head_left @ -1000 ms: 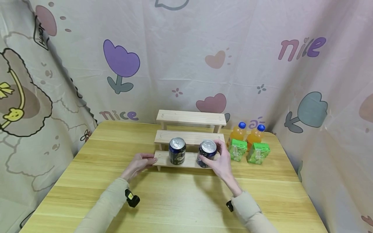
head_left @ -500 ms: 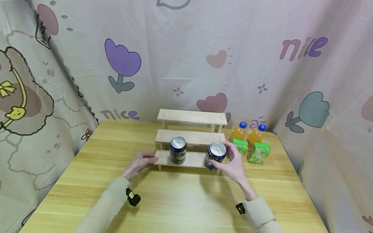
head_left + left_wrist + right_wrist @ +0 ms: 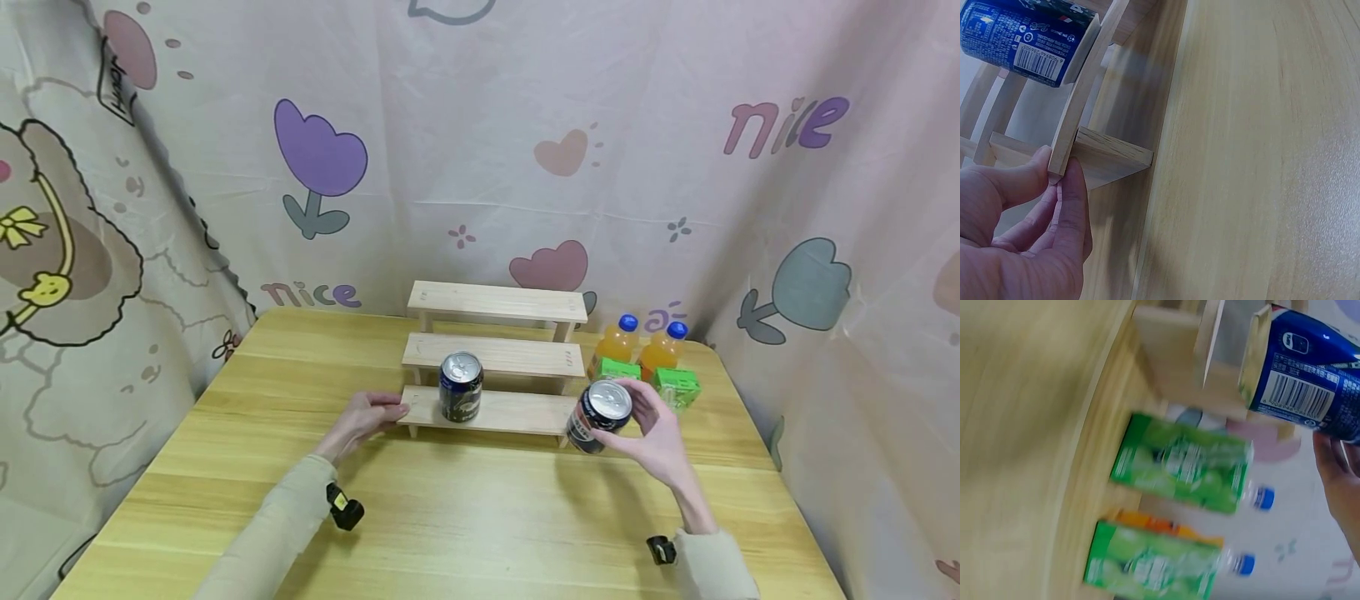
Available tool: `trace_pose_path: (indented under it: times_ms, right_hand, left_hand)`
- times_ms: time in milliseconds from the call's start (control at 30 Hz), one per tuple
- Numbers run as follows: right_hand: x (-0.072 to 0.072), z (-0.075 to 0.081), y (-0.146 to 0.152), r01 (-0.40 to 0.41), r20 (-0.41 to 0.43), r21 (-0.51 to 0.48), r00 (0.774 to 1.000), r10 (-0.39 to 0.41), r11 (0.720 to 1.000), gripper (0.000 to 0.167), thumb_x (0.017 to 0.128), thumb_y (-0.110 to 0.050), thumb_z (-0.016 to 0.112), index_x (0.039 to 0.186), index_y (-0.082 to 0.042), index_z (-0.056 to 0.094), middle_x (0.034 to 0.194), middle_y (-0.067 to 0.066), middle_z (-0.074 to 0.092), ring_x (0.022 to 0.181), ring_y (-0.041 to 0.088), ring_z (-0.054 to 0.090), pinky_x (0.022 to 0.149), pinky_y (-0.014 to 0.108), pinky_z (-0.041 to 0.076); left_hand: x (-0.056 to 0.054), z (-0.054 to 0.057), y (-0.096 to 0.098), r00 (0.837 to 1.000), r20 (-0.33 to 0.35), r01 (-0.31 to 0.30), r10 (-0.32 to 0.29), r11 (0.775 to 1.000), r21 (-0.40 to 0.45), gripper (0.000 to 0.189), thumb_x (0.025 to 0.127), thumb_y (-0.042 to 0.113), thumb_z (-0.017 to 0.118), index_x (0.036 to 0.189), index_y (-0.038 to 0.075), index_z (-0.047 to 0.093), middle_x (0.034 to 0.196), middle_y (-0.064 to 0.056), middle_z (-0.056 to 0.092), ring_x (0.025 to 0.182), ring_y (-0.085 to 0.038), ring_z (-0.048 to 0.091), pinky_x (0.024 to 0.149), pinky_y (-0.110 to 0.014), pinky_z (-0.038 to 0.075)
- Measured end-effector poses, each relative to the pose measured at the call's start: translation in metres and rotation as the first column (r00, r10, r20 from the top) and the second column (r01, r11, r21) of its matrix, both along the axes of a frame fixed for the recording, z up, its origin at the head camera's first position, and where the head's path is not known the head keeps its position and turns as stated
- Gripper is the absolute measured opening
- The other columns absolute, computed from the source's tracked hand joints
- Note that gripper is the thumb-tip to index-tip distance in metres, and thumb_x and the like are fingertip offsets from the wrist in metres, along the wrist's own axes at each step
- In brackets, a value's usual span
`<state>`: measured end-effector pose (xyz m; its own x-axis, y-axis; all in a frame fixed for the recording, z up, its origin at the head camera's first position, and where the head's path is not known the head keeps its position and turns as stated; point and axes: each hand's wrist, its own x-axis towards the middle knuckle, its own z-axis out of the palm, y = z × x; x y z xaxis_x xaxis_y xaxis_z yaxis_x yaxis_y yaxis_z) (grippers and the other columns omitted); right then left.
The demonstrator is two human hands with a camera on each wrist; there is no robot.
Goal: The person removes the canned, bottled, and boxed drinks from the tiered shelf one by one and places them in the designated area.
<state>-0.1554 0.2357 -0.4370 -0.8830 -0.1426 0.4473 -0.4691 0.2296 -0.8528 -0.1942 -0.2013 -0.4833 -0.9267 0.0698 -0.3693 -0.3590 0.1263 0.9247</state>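
Note:
A three-tier wooden shelf stands on the table. My left hand pinches the left end of its lowest board, thumb above and fingers below in the left wrist view. One dark blue drink can stands upright on that board. My right hand grips a second dark blue can between thumb and fingers, tilted and held off the board, just past the shelf's right end. In the right wrist view this can shows its barcode and bottom rim, with the fingers partly out of frame.
Right of the shelf stand two green drink cartons, partly hidden by my right hand in the head view. Behind them are two orange juice bottles with blue caps. A patterned cloth hangs behind the table.
My right hand has lifted the second can off the lowest board and carried it to the right, tilting it. My left hand stays on the shelf's end.

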Motion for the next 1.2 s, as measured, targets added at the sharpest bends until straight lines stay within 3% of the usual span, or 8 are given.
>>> trace_pose_path:
  times_ms: [233, 433, 567, 733, 900, 1033, 1200]
  right_hand:
    - [0.008, -0.006, 0.031, 0.052, 0.011, -0.030, 0.999, -0.052, 0.998, 0.077, 0.062, 0.026, 0.078, 0.131, 0.017, 0.046, 0.122, -0.018, 0.065, 0.116, -0.006, 0.060, 0.101, 0.005, 0.047]
    - [0.015, -0.012, 0.054, 0.181, 0.092, -0.069, 0.980, -0.175, 0.981, 0.077, 0.065, 0.025, 0.077, 0.135, 0.014, 0.045, 0.121, -0.020, 0.065, 0.114, -0.007, 0.060, 0.098, 0.004, 0.047]
    - [0.018, -0.015, 0.065, 0.291, 0.146, -0.053, 0.949, -0.281, 0.955, 0.076, 0.066, 0.022, 0.079, 0.135, 0.008, 0.049, 0.118, -0.024, 0.064, 0.112, -0.009, 0.059, 0.096, 0.000, 0.046]
    - [0.021, -0.018, 0.076, 0.407, 0.216, -0.010, 0.893, -0.395, 0.914, 0.074, 0.068, 0.018, 0.081, 0.134, 0.000, 0.052, 0.114, -0.027, 0.061, 0.108, -0.012, 0.057, 0.092, -0.002, 0.045]
    - [0.020, -0.022, 0.082, 0.475, 0.305, -0.024, 0.842, -0.446, 0.880, 0.073, 0.070, 0.016, 0.081, 0.133, -0.007, 0.053, 0.111, -0.026, 0.058, 0.104, -0.014, 0.056, 0.089, -0.004, 0.045]
    - [0.016, -0.026, 0.085, 0.511, 0.342, -0.067, 0.819, -0.461, 0.857, 0.073, 0.068, 0.020, 0.080, 0.131, -0.006, 0.053, 0.108, -0.025, 0.060, 0.098, -0.015, 0.059, 0.087, -0.004, 0.046]
    - [0.012, -0.029, 0.086, 0.557, 0.359, -0.039, 0.782, -0.509, 0.830, 0.072, 0.068, 0.019, 0.080, 0.129, -0.009, 0.054, 0.104, -0.026, 0.060, 0.093, -0.015, 0.060, 0.083, -0.002, 0.048]
  left_hand:
    - [-0.001, -0.002, 0.001, 1.000, -0.011, -0.001, 0.001, 1.000, 0.006, 0.050, 0.094, 0.003, 0.067, 0.135, -0.018, 0.047, 0.111, -0.018, 0.071, 0.083, -0.008, 0.068, 0.088, -0.027, 0.063]
    - [-0.001, -0.004, 0.001, 1.000, -0.020, 0.000, 0.000, 1.000, 0.019, 0.051, 0.094, 0.003, 0.067, 0.135, -0.019, 0.047, 0.107, -0.015, 0.072, 0.083, -0.008, 0.067, 0.083, -0.023, 0.063]
    - [-0.001, -0.003, 0.001, 1.000, -0.022, 0.006, -0.006, 1.000, 0.016, 0.051, 0.094, 0.003, 0.067, 0.135, -0.019, 0.046, 0.110, -0.018, 0.071, 0.084, -0.009, 0.067, 0.085, -0.024, 0.063]
    - [-0.001, -0.004, 0.001, 1.000, -0.020, 0.007, -0.007, 1.000, 0.008, 0.050, 0.094, 0.003, 0.066, 0.135, -0.018, 0.047, 0.108, -0.015, 0.071, 0.084, -0.009, 0.067, 0.086, -0.024, 0.062]
    - [-0.001, -0.004, 0.001, 1.000, -0.016, 0.003, -0.003, 1.000, 0.008, 0.050, 0.094, 0.003, 0.067, 0.135, -0.018, 0.048, 0.107, -0.013, 0.071, 0.083, -0.009, 0.067, 0.087, -0.025, 0.062]
    - [0.000, -0.004, 0.001, 1.000, -0.017, 0.006, -0.006, 1.000, 0.001, 0.051, 0.094, 0.004, 0.067, 0.135, -0.018, 0.047, 0.111, -0.017, 0.070, 0.085, -0.009, 0.067, 0.088, -0.026, 0.062]
    - [0.000, -0.004, 0.000, 1.000, -0.020, 0.009, -0.008, 1.000, 0.003, 0.052, 0.094, 0.004, 0.067, 0.136, -0.018, 0.046, 0.114, -0.020, 0.069, 0.086, -0.010, 0.067, 0.090, -0.028, 0.062]
